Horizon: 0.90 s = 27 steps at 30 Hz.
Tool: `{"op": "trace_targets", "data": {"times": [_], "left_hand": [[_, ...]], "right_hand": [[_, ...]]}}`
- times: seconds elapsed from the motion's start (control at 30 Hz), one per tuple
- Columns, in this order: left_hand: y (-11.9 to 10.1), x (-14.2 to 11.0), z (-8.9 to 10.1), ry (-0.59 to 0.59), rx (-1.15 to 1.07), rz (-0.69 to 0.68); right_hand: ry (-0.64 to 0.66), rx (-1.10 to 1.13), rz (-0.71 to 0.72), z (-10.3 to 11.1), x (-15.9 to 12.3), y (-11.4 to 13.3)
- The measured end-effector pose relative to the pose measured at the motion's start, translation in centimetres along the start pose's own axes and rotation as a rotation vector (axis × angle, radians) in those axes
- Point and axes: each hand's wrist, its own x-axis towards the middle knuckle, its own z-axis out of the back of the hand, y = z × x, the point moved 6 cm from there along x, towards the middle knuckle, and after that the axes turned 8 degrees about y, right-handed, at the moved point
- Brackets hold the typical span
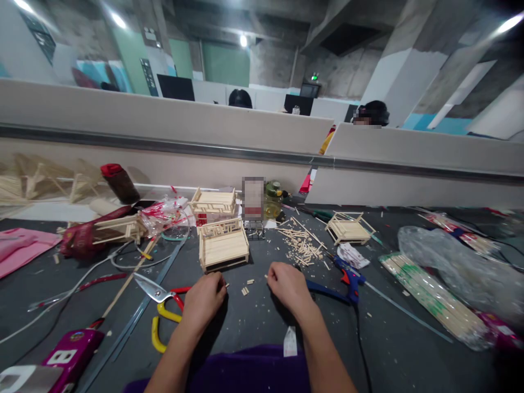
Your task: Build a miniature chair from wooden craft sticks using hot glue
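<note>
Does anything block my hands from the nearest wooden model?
Nothing visible does. The left hand is close to the near edge of the wooden model; a few short sticks lie between it and the right hand.

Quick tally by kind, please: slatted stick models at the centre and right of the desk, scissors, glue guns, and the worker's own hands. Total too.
Slatted stick models: 3 (two at the centre, one at the right)
Scissors: 1
Glue gun: 1
Hands, left hand and right hand: 2
Total: 7
</note>
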Motion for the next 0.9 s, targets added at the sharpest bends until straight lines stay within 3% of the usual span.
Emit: {"op": "trace_targets", "data": {"times": [0.1,0.2,0.33,0.5,0.9], "left_hand": [[-0.1,-0.1,0.1,-0.008,0.005,-0.008],[0.0,-0.1,0.1,-0.015,-0.005,-0.017],[0.2,0.1,0.1,-0.019,-0.039,-0.009],[0.0,-0.1,0.2,-0.045,-0.038,-0.029],[-1.1,-0.2,-0.3,-0.070,-0.105,-0.129]], "right_hand": [[0.000,-0.040,-0.072,1.8,0.7,-1.8],[0.010,-0.068,-0.053,2.5,1.7,-1.7],[0.054,-0.094,0.046,1.5,2.3,0.6],[0.106,-0.120,0.104,-0.7,1.1,2.7],[0.055,-0.082,0.160,-2.2,-0.3,3.6]]}}
